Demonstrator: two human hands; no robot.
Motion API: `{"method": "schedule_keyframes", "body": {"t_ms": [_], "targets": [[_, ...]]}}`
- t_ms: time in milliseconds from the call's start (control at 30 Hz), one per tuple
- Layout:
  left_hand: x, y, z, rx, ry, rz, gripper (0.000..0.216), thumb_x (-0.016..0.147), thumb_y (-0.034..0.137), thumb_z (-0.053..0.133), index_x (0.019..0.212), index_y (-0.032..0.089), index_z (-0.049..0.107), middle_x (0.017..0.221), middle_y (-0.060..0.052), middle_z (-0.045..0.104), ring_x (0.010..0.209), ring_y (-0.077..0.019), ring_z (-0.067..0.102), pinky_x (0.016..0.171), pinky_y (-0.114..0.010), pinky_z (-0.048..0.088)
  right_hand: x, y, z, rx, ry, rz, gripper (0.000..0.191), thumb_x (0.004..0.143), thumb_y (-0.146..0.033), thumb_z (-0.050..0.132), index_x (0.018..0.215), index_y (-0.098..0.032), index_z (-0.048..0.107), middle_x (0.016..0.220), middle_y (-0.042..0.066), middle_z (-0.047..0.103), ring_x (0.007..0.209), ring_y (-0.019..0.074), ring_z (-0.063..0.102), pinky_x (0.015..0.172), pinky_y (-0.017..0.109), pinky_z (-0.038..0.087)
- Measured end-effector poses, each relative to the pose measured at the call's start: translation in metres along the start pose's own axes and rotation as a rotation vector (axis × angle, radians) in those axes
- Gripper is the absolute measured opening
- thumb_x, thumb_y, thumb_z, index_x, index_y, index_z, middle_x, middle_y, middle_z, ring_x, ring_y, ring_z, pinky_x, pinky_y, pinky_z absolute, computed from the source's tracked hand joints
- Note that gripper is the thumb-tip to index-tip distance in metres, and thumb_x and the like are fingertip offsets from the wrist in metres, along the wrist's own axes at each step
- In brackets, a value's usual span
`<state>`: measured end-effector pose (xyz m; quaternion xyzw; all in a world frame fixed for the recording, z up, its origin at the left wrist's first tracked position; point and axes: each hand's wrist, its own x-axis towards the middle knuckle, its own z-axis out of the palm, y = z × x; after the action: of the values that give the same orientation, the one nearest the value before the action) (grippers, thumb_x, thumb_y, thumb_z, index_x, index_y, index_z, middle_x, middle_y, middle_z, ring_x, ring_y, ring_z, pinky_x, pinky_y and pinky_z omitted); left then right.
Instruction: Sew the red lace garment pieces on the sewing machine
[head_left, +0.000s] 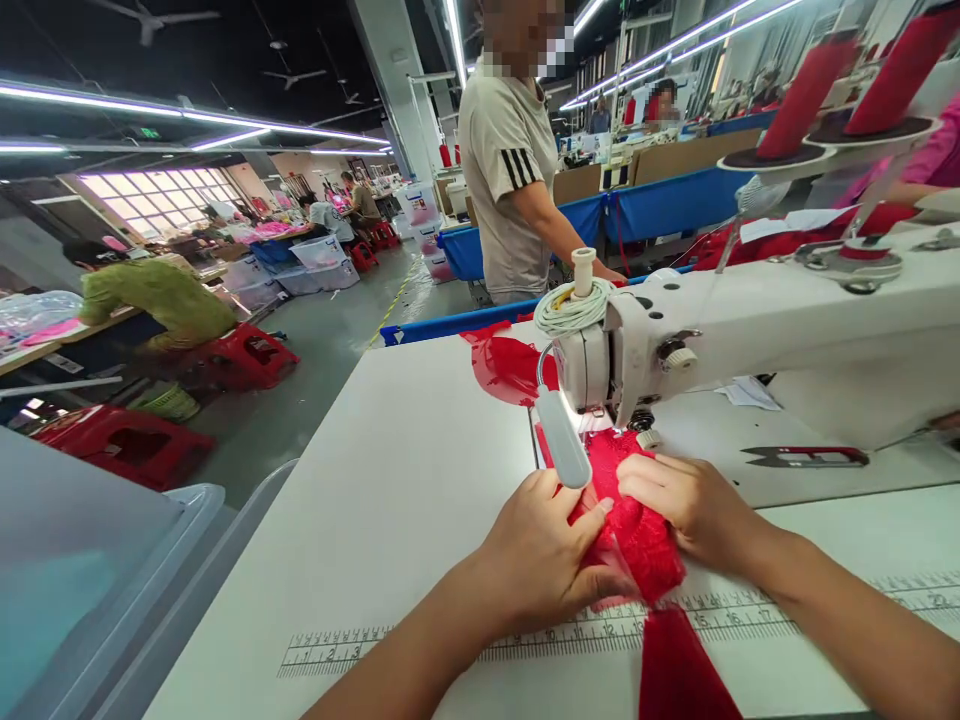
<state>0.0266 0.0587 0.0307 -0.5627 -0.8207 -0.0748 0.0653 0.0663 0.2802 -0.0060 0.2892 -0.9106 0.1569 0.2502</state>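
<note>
A piece of red lace fabric (641,545) lies under the needle area of a white sewing machine (757,325). My left hand (536,550) grips its left side, thumb and fingers on the cloth. On the right edge, the curled fingers of my right hand (686,500) hold the same lace. A red band (679,665) trails from the lace toward the table's front edge. The small work lamp (564,440) hangs just above my left fingers and hides part of the cloth. Sheer red fabric (506,368) spreads behind the machine head.
Red-handled thread snips (814,457) lie right of my right hand. A printed ruler (337,648) crosses the white table (360,500). Red thread cones (806,95) stand above the machine. Behind the table stands a person (506,190). A plastic bin (195,510) sits at left.
</note>
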Motion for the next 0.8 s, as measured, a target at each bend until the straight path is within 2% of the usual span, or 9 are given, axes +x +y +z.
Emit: {"method": "schedule_keyframes", "body": {"t_ms": [133, 233, 433, 600, 800], "targets": [[-0.0003, 0.0, 0.0002, 0.01, -0.004, 0.009, 0.087, 0.091, 0.066, -0.005, 0.111, 0.015, 0.063, 0.094, -0.015, 0.062, 0.067, -0.0204, 0.045, 0.064, -0.036, 0.038, 0.0018, -0.0011, -0.0036, 0.014, -0.047, -0.003, 0.02, 0.087, -0.008, 0.043, 0.074, -0.02, 0.053, 0.077, 0.004, 0.061, 0.065, 0.0159, 0.045, 0.057, 0.028, 0.032], [0.0001, 0.0005, 0.0005, 0.03, 0.004, 0.015, 0.085, 0.092, 0.066, -0.002, 0.115, 0.015, 0.062, 0.097, -0.016, 0.064, 0.07, -0.0224, 0.047, 0.064, -0.037, 0.039, 0.0026, -0.0009, -0.0054, 0.016, -0.073, -0.004, 0.019, 0.09, -0.013, 0.044, 0.074, -0.02, 0.053, 0.076, 0.004, 0.06, 0.065, 0.0159, 0.044, 0.057, 0.028, 0.033], [0.0028, 0.0035, -0.0015, 0.023, 0.011, -0.002, 0.086, 0.092, 0.068, -0.002, 0.104, 0.015, 0.065, 0.103, -0.016, 0.063, 0.074, -0.0228, 0.049, 0.068, -0.037, 0.041, -0.0014, 0.0, 0.0021, 0.017, 0.012, 0.031, 0.021, 0.09, -0.012, 0.041, 0.077, -0.019, 0.056, 0.081, 0.005, 0.062, 0.068, 0.0165, 0.046, 0.056, 0.029, 0.03], [0.0042, 0.0044, -0.0012, -0.013, 0.027, -0.007, 0.085, 0.092, 0.067, -0.001, 0.097, 0.014, 0.065, 0.095, -0.014, 0.062, 0.078, -0.0233, 0.05, 0.073, -0.038, 0.042, 0.0013, -0.0009, -0.0032, 0.005, -0.021, 0.017, 0.022, 0.089, -0.011, 0.042, 0.075, -0.02, 0.056, 0.077, 0.004, 0.061, 0.065, 0.0161, 0.045, 0.055, 0.029, 0.029], [0.0043, 0.0041, 0.0003, -0.002, 0.011, -0.028, 0.089, 0.09, 0.068, -0.006, 0.092, 0.015, 0.065, 0.094, -0.014, 0.061, 0.071, -0.0215, 0.048, 0.068, -0.037, 0.04, 0.0024, -0.0003, -0.0029, -0.001, -0.015, 0.032, 0.022, 0.088, -0.009, 0.041, 0.076, -0.02, 0.056, 0.08, 0.004, 0.063, 0.065, 0.0157, 0.046, 0.054, 0.029, 0.029]]}}
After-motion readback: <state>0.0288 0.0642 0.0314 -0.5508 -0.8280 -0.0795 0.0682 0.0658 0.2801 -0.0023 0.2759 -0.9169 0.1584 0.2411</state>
